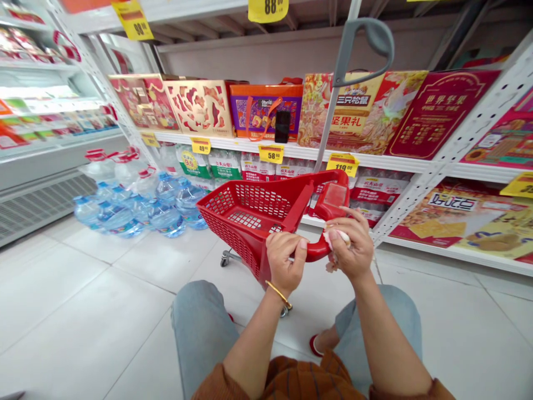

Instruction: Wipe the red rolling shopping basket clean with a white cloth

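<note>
The fingers of the left hand (286, 260) are curled tight over the rear bar (317, 252) of a red wheeled basket (233, 222), knuckles up and thumb tucked toward the right, so the bar runs through the closed fist. Just beside it, the right hand (353, 250) has its fingers (352, 211) bunched around a small white cloth (338, 237). The cloth is pinched between thumb and fingertips and pressed against the same bar, where it curves up toward a clear red plate (335, 194) on the basket's back corner. The two hands sit close together on the bar, not quite touching, with the cloth between them and mostly hidden in the right palm. A gold bangle (278, 294) circles the left wrist. The basket's mesh tub reaches away from the hands, and its grey pull handle (368, 41) rises on a slanted pole above. Below the forearms are the person's knees in pale blue jeans (200, 328), over white floor tiles (83, 311). Beyond the basket, large water bottles (137, 208) stand on the floor to the left, and shelves carry packed water, gift boxes (266, 108) and yellow price tags (270, 153).
</note>
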{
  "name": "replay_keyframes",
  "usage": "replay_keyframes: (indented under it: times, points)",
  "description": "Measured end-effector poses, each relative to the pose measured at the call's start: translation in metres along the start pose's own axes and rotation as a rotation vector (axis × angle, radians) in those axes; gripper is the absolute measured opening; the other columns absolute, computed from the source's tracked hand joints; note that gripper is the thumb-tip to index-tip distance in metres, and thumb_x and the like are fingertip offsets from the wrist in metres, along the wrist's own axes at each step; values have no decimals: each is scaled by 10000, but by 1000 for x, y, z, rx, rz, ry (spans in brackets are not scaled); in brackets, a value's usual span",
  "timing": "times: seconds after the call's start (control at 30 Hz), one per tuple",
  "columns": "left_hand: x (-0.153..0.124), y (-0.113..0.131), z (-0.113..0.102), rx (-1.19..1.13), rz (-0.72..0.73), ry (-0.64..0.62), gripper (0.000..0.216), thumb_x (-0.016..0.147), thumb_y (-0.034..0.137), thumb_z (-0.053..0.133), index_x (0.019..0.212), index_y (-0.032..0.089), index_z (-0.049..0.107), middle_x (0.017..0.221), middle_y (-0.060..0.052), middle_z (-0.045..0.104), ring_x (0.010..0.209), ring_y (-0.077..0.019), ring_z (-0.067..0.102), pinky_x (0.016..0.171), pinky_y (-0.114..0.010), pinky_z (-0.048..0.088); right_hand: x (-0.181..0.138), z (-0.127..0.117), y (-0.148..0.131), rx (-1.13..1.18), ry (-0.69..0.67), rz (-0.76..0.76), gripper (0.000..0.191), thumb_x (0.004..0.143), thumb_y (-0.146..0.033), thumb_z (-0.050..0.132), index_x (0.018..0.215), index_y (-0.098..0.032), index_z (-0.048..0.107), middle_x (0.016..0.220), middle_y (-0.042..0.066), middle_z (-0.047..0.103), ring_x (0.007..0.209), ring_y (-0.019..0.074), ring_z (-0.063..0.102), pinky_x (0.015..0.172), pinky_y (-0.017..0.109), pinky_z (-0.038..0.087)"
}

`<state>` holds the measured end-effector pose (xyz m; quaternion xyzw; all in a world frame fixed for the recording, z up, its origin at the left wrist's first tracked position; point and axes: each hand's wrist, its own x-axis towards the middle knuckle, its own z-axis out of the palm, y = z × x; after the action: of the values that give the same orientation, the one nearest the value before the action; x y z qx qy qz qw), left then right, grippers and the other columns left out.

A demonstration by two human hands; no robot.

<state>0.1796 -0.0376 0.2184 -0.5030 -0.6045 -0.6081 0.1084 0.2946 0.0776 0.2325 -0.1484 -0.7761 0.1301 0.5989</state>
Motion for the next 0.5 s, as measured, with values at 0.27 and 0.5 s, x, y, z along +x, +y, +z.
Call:
replay_keyframes:
  times: [0.27, 0.5]
  points:
    - [1, -7, -8, -14, -11, -7, 290, 922, 295, 465, 732, 232, 676, 722, 6, 690, 739, -156, 616, 826, -365, 402, 19, 0, 18, -113, -54, 5, 123, 827, -308, 623, 766, -248, 712, 881, 30, 647, 1035, 236, 552, 1004, 501, 372]
    - [2, -11, -15, -36, 2, -28, 293, 926, 300, 475, 729, 227, 679, 734, 4, 690, 749, -154, 615, 823, -356, 402, 27, 0, 23, -30, -119, 70, 191, 825, -368, 655, 969, -247, 692, 919, 33, 703, 934, 211, 626, 900, 424, 481]
